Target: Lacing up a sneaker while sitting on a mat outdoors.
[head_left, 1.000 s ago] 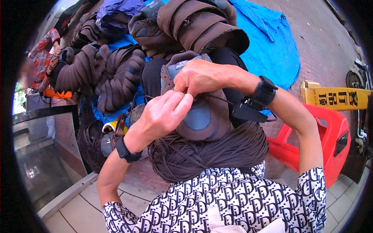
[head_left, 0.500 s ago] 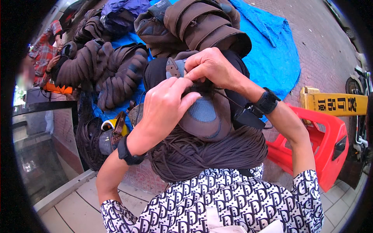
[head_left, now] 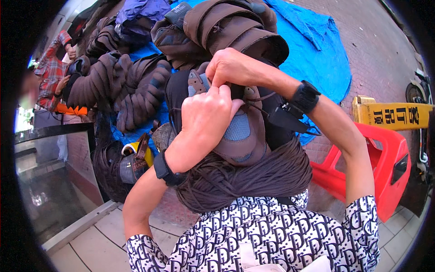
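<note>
A brown shoe upper [head_left: 244, 143] with blue mesh panels rests across my lap, its toe toward me. My left hand [head_left: 204, 113] is closed on the upper's left side, thumb over the tongue area. Just beyond it, my right hand [head_left: 229, 68] is curled in a pinch over the eyelet strip [head_left: 196, 84]. The fingertips of both hands meet there, and what sits between the right ones is hidden. A dark shoelace [head_left: 259, 109] runs loose from the right-hand eyelets. Nearest my body lies a thick bundle of dark laces [head_left: 244, 177].
Stacked brown shoe uppers [head_left: 235, 27] and more nested rows [head_left: 102, 77] lie ahead on a blue tarp [head_left: 324, 59]. To the right stand a red plastic stool [head_left: 385, 167] and a yellow sign board [head_left: 389, 115]. Left are a glass-fronted case [head_left: 59, 172] and a person in plaid [head_left: 50, 81].
Both hands and the shoe upper have shifted slightly, with my right hand moving up and left. My left thumb now lies closer to the upper. The other person's hands have moved apart.
</note>
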### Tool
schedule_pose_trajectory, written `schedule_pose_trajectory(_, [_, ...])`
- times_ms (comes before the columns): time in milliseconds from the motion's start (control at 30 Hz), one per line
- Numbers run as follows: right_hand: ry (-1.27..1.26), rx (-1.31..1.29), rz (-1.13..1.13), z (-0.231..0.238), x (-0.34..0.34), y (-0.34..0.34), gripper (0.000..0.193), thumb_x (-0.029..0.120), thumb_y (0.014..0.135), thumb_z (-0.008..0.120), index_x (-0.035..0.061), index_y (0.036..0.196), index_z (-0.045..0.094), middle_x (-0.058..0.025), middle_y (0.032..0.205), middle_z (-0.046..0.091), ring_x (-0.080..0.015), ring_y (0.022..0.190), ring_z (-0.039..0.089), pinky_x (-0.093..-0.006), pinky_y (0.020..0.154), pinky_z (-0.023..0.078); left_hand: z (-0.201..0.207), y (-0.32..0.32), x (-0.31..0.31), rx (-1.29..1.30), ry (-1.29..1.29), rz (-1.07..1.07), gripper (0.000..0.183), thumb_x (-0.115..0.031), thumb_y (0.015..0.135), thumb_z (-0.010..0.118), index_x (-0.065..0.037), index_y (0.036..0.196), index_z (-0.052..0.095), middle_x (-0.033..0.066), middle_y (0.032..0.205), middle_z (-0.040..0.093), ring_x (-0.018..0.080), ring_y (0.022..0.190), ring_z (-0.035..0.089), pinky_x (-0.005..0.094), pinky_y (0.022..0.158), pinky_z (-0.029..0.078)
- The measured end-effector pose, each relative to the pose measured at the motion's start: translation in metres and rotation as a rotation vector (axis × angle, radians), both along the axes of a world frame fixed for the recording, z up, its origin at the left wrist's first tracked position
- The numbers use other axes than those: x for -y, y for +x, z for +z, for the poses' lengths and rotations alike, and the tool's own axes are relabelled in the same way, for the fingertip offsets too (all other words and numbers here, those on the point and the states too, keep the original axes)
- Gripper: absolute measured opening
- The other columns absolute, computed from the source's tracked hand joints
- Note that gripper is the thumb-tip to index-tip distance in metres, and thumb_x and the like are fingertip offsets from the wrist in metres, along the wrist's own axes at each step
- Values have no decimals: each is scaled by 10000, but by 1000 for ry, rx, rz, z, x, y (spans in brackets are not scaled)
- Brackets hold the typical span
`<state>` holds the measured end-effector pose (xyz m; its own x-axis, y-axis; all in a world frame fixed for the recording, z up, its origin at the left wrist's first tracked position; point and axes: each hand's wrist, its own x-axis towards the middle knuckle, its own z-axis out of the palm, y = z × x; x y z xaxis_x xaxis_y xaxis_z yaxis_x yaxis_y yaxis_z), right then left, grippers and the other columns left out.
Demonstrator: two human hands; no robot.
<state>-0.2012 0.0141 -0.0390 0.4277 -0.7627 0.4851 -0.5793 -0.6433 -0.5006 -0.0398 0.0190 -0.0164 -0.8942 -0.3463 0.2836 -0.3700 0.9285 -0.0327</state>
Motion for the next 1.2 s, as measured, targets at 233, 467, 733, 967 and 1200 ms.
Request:
schedule_pose_trajectory(233, [-89,17,70,-5,2,2,84,80,524,627,21,578,601,-73,551,532,-193,514,538,-292,453,397,-4,-11,-2,59,84,-5,173,-228,744,619,-62,772,580,118,602,580,263,534,596,357,464,462])
schedule_pose_trajectory(467, [-52,75,-49,-8,1,7,68,77,511,606,19,526,574,-96,504,490,-231,471,509,-316,436,382,15,-3,20,317,141,-185,173,-119,769,521,-89,892,640,142,614,582,310,554,592,398,491,466])
schedule_pose_trajectory(733, [2,168,-234,-9,-3,16,103,96,532,597,2,531,555,-133,502,481,-244,452,498,-328,428,376,18,-10,26,520,136,-171,130,-152,769,553,-42,771,621,161,618,581,329,605,594,416,551,473])
schedule_pose_trajectory(967, [-136,288,-111,-5,-3,11,107,91,542,602,-6,584,586,-122,533,520,-206,469,525,-298,453,411,21,12,35,133,518,-170,95,-104,771,576,-13,793,590,157,706,589,321,665,592,382,588,455])
schedule_pose_trajectory(1200, [377,325,-106,5,-5,14,116,84,584,603,-29,609,603,-64,529,543,-106,470,512,-230,443,410,11,36,21,-95,327,-151,230,-111,742,630,-13,940,564,113,718,562,272,639,579,349,558,460])
